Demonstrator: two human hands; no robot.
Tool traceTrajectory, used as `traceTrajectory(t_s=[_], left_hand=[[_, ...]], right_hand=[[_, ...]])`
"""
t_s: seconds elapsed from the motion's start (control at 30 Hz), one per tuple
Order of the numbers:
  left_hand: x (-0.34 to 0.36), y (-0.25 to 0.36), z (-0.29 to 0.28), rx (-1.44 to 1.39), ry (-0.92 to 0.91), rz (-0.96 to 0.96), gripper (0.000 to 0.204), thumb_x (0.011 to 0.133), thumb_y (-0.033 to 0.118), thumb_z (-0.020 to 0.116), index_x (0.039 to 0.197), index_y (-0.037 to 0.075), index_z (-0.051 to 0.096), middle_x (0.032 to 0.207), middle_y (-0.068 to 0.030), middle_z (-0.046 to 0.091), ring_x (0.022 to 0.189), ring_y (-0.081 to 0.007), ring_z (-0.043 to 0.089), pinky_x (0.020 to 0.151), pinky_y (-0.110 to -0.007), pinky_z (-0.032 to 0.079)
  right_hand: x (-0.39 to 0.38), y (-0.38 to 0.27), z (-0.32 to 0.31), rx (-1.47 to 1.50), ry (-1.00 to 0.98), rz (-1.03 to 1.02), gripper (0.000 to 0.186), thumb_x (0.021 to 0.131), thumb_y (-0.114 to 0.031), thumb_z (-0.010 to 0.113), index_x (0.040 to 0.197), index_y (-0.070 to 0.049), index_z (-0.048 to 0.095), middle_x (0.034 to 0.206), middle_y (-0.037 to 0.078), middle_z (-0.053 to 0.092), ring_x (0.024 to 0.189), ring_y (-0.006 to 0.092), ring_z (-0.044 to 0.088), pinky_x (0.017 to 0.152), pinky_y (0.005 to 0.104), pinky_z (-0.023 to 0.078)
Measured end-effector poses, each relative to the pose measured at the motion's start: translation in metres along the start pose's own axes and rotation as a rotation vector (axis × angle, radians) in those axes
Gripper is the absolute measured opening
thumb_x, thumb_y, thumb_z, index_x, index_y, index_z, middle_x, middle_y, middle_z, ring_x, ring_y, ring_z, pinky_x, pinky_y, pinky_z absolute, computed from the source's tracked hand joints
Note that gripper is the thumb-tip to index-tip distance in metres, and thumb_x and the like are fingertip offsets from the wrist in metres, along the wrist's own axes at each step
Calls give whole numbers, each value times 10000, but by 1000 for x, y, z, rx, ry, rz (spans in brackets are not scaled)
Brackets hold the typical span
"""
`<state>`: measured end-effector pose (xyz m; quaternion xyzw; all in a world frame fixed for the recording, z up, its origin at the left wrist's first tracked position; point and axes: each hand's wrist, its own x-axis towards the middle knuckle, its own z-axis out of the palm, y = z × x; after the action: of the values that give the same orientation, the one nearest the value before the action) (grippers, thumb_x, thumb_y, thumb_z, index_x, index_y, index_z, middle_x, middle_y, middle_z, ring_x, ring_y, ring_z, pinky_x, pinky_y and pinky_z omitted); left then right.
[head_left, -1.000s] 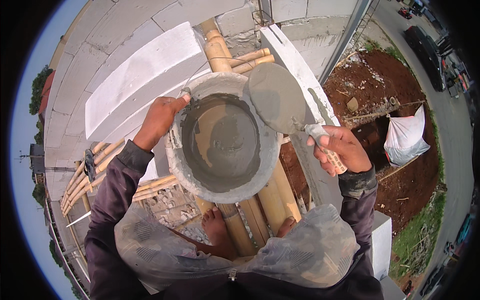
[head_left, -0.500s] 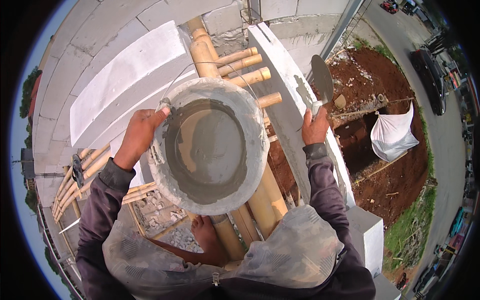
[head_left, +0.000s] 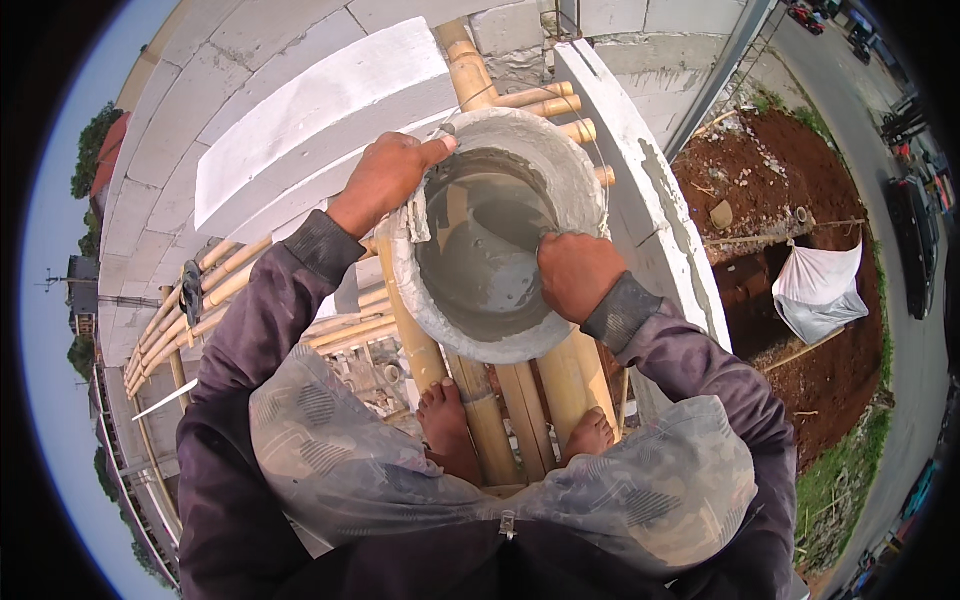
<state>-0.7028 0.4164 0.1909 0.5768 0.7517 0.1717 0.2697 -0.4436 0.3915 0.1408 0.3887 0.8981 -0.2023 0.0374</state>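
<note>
A mortar-crusted grey bucket (head_left: 570, 150) is in front of me above the bamboo poles, tilted so that its mouth faces me. Wet grey mortar (head_left: 462, 285) lies inside. My left hand (head_left: 385, 180) is closed on the bucket's left rim, thumb over the edge. Inside the right part of the mouth, my right hand (head_left: 580, 275) makes a fist round the trowel's handle, which the fingers hide. The trowel's blade (head_left: 512, 222) points away to the upper left, against the mortar and hard to tell from it.
Bamboo poles (head_left: 522, 415) form the platform under my bare feet (head_left: 447, 428). A white block wall (head_left: 650, 200) with mortar on its top runs along my right. White blocks (head_left: 320, 110) stand at the left. Far below right are red earth (head_left: 770, 165), a hanging white sheet (head_left: 818, 285) and a road.
My right hand has brought the trowel from above the right wall into the bucket, its blade now down at the mortar. My left hand still holds the rim; the view has shifted.
</note>
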Motion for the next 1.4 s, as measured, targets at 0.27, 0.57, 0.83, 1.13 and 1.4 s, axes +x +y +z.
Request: traceTrajectory(t_s=[0.27, 0.57, 0.83, 1.13, 1.4], left_hand=[[-10, 0, -6, 99, -12, 12, 696, 909, 577, 575, 708, -90, 592, 659, -234, 547, 635, -341, 502, 681, -462, 435], [9, -63, -16, -116, -27, 9, 534, 939, 452, 623, 627, 46, 471, 626, 31, 400, 621, -120, 360, 582, -345, 334], [40, -117, -25, -191, -219, 6, 549, 998, 456, 528, 1193, -44, 649, 1107, -94, 678, 1006, -165, 616, 951, -310, 447], [73, -159, -38, -184, -270, -58, 579, 994, 474, 527, 1220, -47, 635, 1166, -110, 655, 1055, -195, 598, 985, -322, 427], [67, -137, -28, -173, -198, -66, 551, 992, 463, 529, 1170, -40, 665, 1079, -113, 694, 969, -194, 637, 928, -323, 465]], right_hand=[[-23, 23, -5, 308, 163, 112, 291, 847, -225, 615, 861, 58, 678, 788, 270, 666, 754, 424, 678, 704, 485, 545], [-81, 41, 39, 1608, 18, 56, 346, 964, -367, 640, 1066, -38, 615, 722, -1, 572, 622, 76, 571, 572, 254, 454], [-275, 81, 163, 1325, 554, 735, 281, 939, -273, 668, 986, 1, 629, 801, 15, 624, 738, 79, 526, 669, 291, 441], [-366, 101, 273, 1642, 1114, 1273, 80, 851, -80, 640, 834, -49, 568, 587, 40, 524, 421, 170, 495, 394, 322, 404], [-367, -11, 258, 1677, 848, 1376, 37, 838, -57, 587, 837, -20, 583, 642, 63, 551, 436, 177, 494, 420, 324, 422]])
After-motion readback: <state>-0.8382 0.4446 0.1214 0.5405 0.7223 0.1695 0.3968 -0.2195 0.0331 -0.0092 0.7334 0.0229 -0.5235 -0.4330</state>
